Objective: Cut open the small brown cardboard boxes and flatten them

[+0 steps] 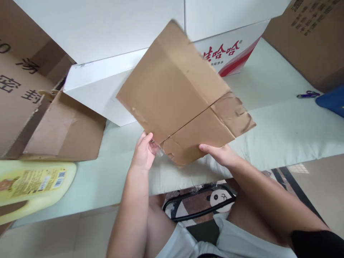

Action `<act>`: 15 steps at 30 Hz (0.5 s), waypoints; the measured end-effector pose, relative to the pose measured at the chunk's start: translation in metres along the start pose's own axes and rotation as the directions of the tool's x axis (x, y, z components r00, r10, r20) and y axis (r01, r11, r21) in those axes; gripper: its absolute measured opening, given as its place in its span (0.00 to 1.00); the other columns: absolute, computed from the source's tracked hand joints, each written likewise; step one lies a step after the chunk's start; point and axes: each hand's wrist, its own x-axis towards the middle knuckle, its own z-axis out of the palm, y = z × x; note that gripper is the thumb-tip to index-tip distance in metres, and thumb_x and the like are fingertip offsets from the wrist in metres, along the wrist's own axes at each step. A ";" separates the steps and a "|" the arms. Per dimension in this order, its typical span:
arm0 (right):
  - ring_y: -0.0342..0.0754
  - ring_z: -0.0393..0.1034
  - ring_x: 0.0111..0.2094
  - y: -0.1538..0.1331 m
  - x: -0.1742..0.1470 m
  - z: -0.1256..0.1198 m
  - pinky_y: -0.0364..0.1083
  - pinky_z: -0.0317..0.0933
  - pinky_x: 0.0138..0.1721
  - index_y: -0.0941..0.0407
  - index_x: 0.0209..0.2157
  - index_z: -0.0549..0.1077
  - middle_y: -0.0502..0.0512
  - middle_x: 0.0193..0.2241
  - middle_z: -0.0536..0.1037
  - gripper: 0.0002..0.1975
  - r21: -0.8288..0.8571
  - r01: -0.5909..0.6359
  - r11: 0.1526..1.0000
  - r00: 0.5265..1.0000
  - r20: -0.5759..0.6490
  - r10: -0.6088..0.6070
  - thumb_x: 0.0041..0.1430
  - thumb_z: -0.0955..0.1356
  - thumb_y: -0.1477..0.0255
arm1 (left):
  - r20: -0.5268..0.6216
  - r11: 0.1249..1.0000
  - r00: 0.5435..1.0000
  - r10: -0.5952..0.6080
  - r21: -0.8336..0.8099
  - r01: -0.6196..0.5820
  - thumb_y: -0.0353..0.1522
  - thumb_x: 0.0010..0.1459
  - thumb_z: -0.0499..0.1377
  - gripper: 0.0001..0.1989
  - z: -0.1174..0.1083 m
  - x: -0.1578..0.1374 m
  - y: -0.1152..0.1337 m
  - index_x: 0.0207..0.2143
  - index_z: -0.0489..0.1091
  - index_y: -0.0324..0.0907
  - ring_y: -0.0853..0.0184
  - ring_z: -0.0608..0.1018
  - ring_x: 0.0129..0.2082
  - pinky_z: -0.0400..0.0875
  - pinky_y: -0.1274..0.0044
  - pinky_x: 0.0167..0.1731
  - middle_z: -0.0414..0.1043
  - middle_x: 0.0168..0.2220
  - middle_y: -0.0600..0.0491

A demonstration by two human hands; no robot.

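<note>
A flattened brown cardboard box (174,96) is held up at a slant over the table, with a crease and a slit across its lower part. My right hand (219,154) grips its lower edge, thumb on the near face and fingers hidden behind. At the lower left edge, my left hand (145,150) is closed against the cardboard with its thumb at the rim. Something small and clear shows by the left fingers, too blurred to name. The short flap at the right end of the cardboard looks torn and crumpled.
Behind stand white boxes (107,28) and a white carton with red lettering (228,53). An open brown carton (67,125) and a yellow jug (34,182) are at left. Scissors (308,94) lie beside a blue object (331,101) on the pale-green-covered table (285,132).
</note>
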 end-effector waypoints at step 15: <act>0.52 0.78 0.45 -0.036 -0.002 -0.141 0.46 0.74 0.28 0.50 0.34 0.66 0.61 0.48 0.80 0.19 -0.063 0.234 0.970 0.273 -0.954 -0.127 0.44 0.74 0.81 | 0.136 0.998 0.989 -0.056 0.022 0.054 0.31 0.46 0.62 0.24 -0.008 -0.007 0.017 0.15 0.46 0.45 0.78 0.49 0.14 0.45 0.82 0.13 0.40 0.15 0.63</act>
